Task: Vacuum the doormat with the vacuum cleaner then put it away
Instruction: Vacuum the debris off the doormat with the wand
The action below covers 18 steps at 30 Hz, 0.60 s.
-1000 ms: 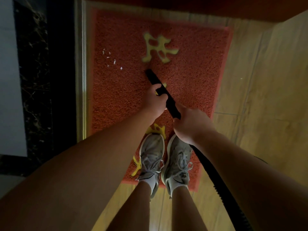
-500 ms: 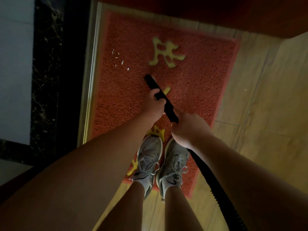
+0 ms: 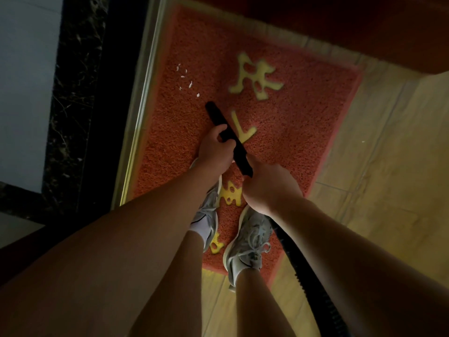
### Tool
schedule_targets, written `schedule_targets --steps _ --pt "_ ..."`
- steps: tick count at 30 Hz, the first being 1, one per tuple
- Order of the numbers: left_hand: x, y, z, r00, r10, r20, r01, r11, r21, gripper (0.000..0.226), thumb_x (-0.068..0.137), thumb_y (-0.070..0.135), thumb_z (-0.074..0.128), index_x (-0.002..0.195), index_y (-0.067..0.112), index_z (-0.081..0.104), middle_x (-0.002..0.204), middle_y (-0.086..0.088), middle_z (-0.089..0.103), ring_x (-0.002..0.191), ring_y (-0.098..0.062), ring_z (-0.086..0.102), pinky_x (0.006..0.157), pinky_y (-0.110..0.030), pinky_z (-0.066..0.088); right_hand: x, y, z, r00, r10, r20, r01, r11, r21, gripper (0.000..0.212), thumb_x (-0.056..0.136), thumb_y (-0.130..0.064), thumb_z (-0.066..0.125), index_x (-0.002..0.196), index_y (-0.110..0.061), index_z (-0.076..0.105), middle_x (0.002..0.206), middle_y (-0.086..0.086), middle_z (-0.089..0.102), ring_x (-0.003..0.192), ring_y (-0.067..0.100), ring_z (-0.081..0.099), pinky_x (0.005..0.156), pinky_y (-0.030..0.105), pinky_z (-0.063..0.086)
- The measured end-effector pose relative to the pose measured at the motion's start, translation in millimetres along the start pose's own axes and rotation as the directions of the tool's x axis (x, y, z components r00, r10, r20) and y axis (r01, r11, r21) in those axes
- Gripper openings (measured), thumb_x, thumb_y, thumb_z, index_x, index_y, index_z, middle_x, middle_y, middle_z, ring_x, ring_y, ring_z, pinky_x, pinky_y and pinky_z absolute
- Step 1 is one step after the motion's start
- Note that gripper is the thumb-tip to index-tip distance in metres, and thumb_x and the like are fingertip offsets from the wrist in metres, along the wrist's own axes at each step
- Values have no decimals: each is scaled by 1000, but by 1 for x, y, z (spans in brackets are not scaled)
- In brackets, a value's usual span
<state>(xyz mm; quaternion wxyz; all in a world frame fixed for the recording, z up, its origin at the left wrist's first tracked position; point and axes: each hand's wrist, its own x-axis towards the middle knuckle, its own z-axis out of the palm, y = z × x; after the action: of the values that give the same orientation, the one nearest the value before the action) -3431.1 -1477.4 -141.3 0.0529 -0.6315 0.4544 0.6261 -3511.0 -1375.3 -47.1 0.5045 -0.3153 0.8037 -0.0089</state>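
A red doormat [image 3: 303, 122] with yellow characters lies on the floor under my feet. Small white scraps [image 3: 187, 81] are scattered on its far left part. My left hand [image 3: 215, 149] grips the black vacuum nozzle [image 3: 216, 115] partway along, and the nozzle tip points at the mat just short of the scraps. My right hand [image 3: 269, 188] grips the nozzle's rear end, where the black ribbed hose [image 3: 306, 271] begins. The hose runs down past my right arm and out of the frame. The vacuum's body is out of sight.
My two grey sneakers [image 3: 247, 242] stand on the near part of the mat. A metal threshold strip [image 3: 138, 113] and dark marble border [image 3: 73, 105] run along the left. Light wooden flooring [image 3: 388, 166] lies to the right, and a dark red surface [image 3: 340, 25] at the top.
The nozzle tip has slid left across the mat toward the white scraps, uncovering a yellow character. My feet have stepped apart and both hands keep their grip.
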Motion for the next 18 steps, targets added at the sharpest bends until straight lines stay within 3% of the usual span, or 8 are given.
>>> schedule_targets --steps 4,9,12,18 --pt "7 3 -7 1000 15 -2 -14 1000 14 54 96 12 56 147 25 47 148 -15 49 120 -32 61 95 -50 57 7 -8 2 1000 2 -4 -2 1000 2 61 97 -24 43 155 -37 26 76 3 58 71 27 65 61 38 58" --pt "14 11 -15 1000 -2 3 2 1000 12 53 99 9 53 149 25 45 142 -13 52 85 -13 63 88 -51 60 18 -17 3 1000 -11 3 11 999 -34 59 100 -26 43 156 -34 25 79 6 63 69 27 65 60 39 59" --pt "19 15 -20 1000 -14 0 14 1000 4 53 100 7 51 151 22 43 124 -10 55 74 -11 61 87 -55 59 24 -23 4 1000 -21 -17 20 998 -59 62 99 -25 44 156 -36 23 79 6 63 66 25 64 57 36 58" --pt "29 18 -29 1000 -5 4 5 1000 -24 54 99 8 53 150 22 43 142 -15 51 91 -15 64 90 -49 59 35 -31 3 999 -30 -15 29 998 -53 60 98 -23 45 154 -36 27 76 5 62 64 25 62 55 35 55"
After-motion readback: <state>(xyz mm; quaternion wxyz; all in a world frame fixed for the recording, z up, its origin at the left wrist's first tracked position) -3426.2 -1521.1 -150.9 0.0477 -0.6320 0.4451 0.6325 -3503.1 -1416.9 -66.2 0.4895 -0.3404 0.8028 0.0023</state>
